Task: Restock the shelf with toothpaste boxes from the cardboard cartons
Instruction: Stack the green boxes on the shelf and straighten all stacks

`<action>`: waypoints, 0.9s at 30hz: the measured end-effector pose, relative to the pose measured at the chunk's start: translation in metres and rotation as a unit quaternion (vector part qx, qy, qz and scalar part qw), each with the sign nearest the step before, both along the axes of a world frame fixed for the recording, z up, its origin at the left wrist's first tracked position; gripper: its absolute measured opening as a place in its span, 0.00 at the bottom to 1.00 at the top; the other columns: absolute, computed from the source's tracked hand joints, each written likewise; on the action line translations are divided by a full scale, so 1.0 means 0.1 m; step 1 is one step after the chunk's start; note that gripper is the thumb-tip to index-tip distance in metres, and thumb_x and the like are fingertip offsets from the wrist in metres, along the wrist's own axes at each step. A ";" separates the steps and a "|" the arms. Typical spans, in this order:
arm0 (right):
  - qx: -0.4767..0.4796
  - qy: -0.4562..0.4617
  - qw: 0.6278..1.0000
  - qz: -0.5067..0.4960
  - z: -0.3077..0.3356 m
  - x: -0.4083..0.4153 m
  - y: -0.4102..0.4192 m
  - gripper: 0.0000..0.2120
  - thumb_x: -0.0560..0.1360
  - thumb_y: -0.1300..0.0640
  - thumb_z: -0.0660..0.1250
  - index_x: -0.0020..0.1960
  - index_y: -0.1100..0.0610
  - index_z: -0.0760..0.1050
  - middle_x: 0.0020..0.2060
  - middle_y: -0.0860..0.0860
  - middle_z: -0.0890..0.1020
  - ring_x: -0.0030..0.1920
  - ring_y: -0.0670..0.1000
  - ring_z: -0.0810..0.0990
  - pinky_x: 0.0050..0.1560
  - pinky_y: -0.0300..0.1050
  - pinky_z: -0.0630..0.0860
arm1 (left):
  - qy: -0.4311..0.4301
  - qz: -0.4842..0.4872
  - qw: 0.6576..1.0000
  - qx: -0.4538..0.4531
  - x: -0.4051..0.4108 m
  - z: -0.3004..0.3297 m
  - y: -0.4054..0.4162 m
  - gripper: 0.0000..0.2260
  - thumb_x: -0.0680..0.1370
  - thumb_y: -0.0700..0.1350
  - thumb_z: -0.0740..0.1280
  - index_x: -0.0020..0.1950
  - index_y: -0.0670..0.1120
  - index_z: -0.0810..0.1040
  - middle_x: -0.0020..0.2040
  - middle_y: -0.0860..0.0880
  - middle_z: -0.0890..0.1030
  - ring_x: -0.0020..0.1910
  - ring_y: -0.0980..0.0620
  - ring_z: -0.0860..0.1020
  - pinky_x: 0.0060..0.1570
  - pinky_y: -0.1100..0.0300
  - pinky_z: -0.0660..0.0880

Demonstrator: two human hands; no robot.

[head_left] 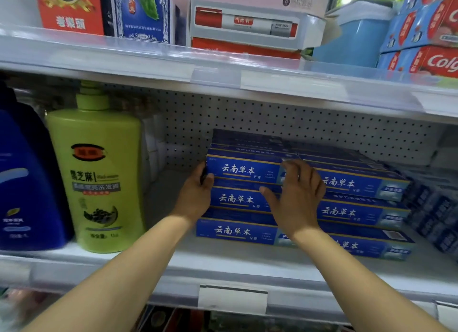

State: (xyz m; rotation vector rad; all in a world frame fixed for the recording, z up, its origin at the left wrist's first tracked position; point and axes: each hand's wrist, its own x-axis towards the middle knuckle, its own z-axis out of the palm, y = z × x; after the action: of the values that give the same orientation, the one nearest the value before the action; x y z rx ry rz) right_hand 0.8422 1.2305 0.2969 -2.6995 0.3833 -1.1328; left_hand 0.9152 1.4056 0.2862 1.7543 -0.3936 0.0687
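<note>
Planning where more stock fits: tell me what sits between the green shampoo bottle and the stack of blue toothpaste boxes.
In the head view, bare shelf separates the green shampoo bottle from the stack of blue toothpaste boxes, except the left hand gripping the stack's left end.

The toothpaste boxes [244, 169] lie stacked in rows on the middle shelf [223, 260], in front of the back wall with holes [272, 118], and more boxes sit just to their right. A big bottle [99, 173] stands to the left of the stack, with a jug [27, 178] on its left. The left hand [195, 195] is at the left end of the stack, the right hand [297, 195] is on its front, and other boxes sit on the top shelf [148, 56] above.
</note>
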 end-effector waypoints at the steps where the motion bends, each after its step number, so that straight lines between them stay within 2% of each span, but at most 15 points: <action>1: -0.001 0.004 1.000 0.001 0.00 0.00 -0.01 0.32 0.70 0.43 0.70 0.67 0.57 0.67 0.66 0.54 0.66 0.66 0.58 0.62 0.65 0.54 0.57 | -0.002 0.000 1.000 0.002 0.02 -0.01 0.01 0.13 0.82 0.46 0.55 0.66 0.53 0.67 0.55 0.52 0.76 0.52 0.52 0.77 0.45 0.61 0.71; 4: 0.003 -0.001 1.000 0.004 0.01 0.01 -0.01 0.32 0.70 0.43 0.70 0.67 0.57 0.67 0.66 0.54 0.66 0.67 0.58 0.61 0.66 0.54 0.56 | 0.013 -0.003 1.000 -0.018 0.03 0.02 0.02 0.11 0.82 0.50 0.56 0.64 0.55 0.67 0.57 0.51 0.78 0.51 0.52 0.79 0.45 0.60 0.75; 6: 0.004 -0.006 1.000 0.004 0.04 0.03 -0.02 0.32 0.71 0.43 0.69 0.68 0.58 0.66 0.67 0.55 0.64 0.68 0.58 0.59 0.67 0.55 0.55 | 0.051 0.008 0.996 -0.073 0.06 0.07 -0.01 0.19 0.81 0.54 0.56 0.72 0.54 0.62 0.59 0.51 0.77 0.52 0.51 0.78 0.51 0.56 0.74; 8: 0.004 -0.008 1.000 0.011 0.08 0.07 -0.03 0.32 0.72 0.44 0.69 0.70 0.59 0.65 0.70 0.55 0.63 0.70 0.59 0.58 0.69 0.57 0.54 | 0.098 0.023 0.986 -0.133 0.12 0.15 -0.05 0.22 0.81 0.57 0.55 0.74 0.54 0.60 0.58 0.51 0.77 0.49 0.51 0.78 0.48 0.57 0.73; 11: -0.012 -0.010 1.000 0.020 0.12 0.14 -0.06 0.31 0.74 0.45 0.66 0.71 0.58 0.63 0.71 0.54 0.62 0.72 0.57 0.56 0.71 0.57 0.52 | 0.179 0.007 0.966 -0.185 0.21 0.25 -0.12 0.21 0.80 0.61 0.53 0.66 0.51 0.71 0.52 0.46 0.82 0.44 0.49 0.81 0.39 0.58 0.75; 13: -0.020 0.003 1.000 0.016 0.13 0.17 -0.08 0.31 0.75 0.44 0.64 0.73 0.57 0.61 0.72 0.53 0.62 0.72 0.56 0.55 0.71 0.56 0.50 | 0.204 0.000 0.961 -0.187 0.24 0.25 -0.16 0.21 0.79 0.62 0.54 0.58 0.50 0.75 0.46 0.46 0.83 0.42 0.48 0.81 0.39 0.57 0.76; 16: -0.022 0.031 0.999 0.013 0.10 0.21 -0.10 0.32 0.76 0.41 0.60 0.74 0.56 0.58 0.72 0.51 0.63 0.74 0.54 0.53 0.71 0.54 0.45 | 0.214 -0.003 0.961 -0.175 0.29 0.24 -0.19 0.22 0.78 0.63 0.54 0.58 0.48 0.75 0.47 0.44 0.82 0.44 0.45 0.81 0.47 0.52 0.78; 18: -0.025 0.037 0.999 0.021 0.09 0.22 -0.11 0.33 0.76 0.40 0.59 0.74 0.55 0.58 0.73 0.51 0.62 0.74 0.54 0.53 0.71 0.53 0.43 | 0.199 0.003 0.967 -0.162 0.29 0.25 -0.18 0.22 0.78 0.63 0.54 0.58 0.48 0.74 0.44 0.46 0.81 0.42 0.47 0.81 0.43 0.55 0.77; 21: -0.002 0.021 0.999 0.033 0.06 0.14 -0.12 0.34 0.74 0.37 0.55 0.74 0.55 0.59 0.73 0.50 0.62 0.74 0.53 0.53 0.72 0.54 0.44 | 0.187 0.002 0.968 -0.167 0.25 0.18 -0.14 0.19 0.79 0.63 0.52 0.48 0.51 0.75 0.38 0.50 0.80 0.36 0.53 0.79 0.34 0.60 0.72; 23: 0.007 -0.001 0.999 0.037 0.00 0.06 -0.12 0.36 0.70 0.35 0.52 0.72 0.55 0.63 0.72 0.50 0.63 0.73 0.54 0.54 0.72 0.56 0.47 | 0.184 0.004 0.967 -0.174 0.16 0.14 -0.09 0.19 0.79 0.62 0.51 0.47 0.52 0.75 0.36 0.53 0.81 0.35 0.55 0.80 0.36 0.60 0.72; 24: 0.002 -0.011 0.999 0.035 -0.03 0.02 -0.12 0.37 0.69 0.34 0.51 0.71 0.55 0.65 0.71 0.52 0.63 0.72 0.55 0.55 0.71 0.57 0.49 | 0.184 0.008 0.968 -0.171 0.15 0.10 -0.06 0.22 0.79 0.63 0.50 0.51 0.50 0.77 0.39 0.53 0.82 0.39 0.55 0.81 0.42 0.60 0.73; 25: -0.006 -0.020 0.999 0.031 -0.06 -0.01 -0.12 0.38 0.68 0.34 0.50 0.70 0.55 0.66 0.71 0.53 0.63 0.72 0.57 0.56 0.70 0.58 0.50 | 0.187 0.014 0.968 -0.165 0.14 0.07 -0.04 0.25 0.79 0.64 0.49 0.59 0.49 0.76 0.46 0.51 0.83 0.46 0.53 0.81 0.49 0.59 0.72; 27: -0.009 -0.018 0.999 0.032 -0.08 -0.06 -0.09 0.37 0.69 0.35 0.54 0.71 0.55 0.66 0.72 0.55 0.62 0.72 0.58 0.55 0.70 0.59 0.51 | 0.198 0.029 0.967 -0.155 0.09 0.03 0.01 0.30 0.78 0.65 0.48 0.69 0.48 0.70 0.62 0.47 0.78 0.61 0.48 0.75 0.58 0.56 0.67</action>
State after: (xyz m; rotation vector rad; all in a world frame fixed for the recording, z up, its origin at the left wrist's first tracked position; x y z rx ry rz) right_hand 0.8360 1.2213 0.2885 -2.6824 0.2787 -1.1713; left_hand 0.9245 1.4061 0.2888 1.4255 -0.0333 -0.1694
